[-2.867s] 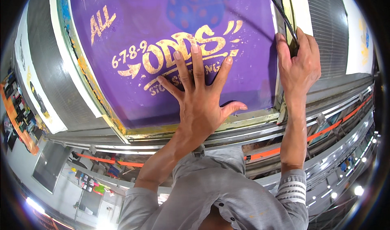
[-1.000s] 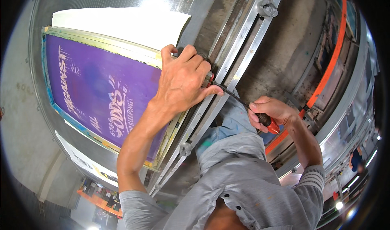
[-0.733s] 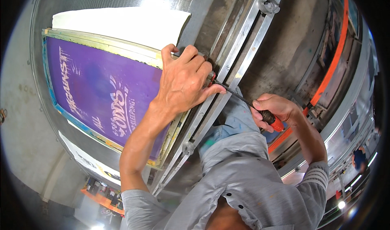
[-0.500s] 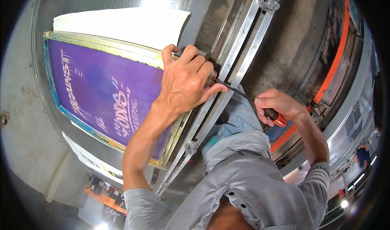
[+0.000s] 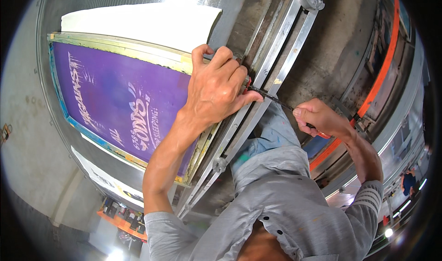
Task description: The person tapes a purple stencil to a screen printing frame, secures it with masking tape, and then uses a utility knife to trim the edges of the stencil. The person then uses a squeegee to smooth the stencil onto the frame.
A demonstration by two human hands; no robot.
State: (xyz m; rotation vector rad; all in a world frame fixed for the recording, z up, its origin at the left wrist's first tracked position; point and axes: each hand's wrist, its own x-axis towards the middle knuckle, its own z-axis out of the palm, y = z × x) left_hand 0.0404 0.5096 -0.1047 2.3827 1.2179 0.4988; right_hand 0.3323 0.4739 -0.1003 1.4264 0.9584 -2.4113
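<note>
A screen-printing frame [image 5: 192,166] with purple mesh [image 5: 110,93] and pale lettering lies at left. My left hand [image 5: 216,88] is closed at its right edge, fingers curled down and thumb pointing right. What those fingers grip is mostly hidden; a small red part [image 5: 249,82] shows beside the thumb. My right hand [image 5: 322,118] is wrapped around the handle of a screwdriver [image 5: 281,103]. Its dark shaft runs left across the metal rails, with the tip end near my left thumb and the red part. Most of the handle is covered by my palm.
Two parallel metal rails [image 5: 258,109] run diagonally beside the frame, carrying round knobs [image 5: 311,0]. A white sheet [image 5: 138,26] lies beyond the frame, and a printed sheet [image 5: 108,180] lies nearer. An orange bar [image 5: 377,81] curves along the right.
My right hand has turned around the screwdriver handle, so less of its red end shows. Both hands and the surroundings sit slightly farther right in view. My left hand keeps its hold.
</note>
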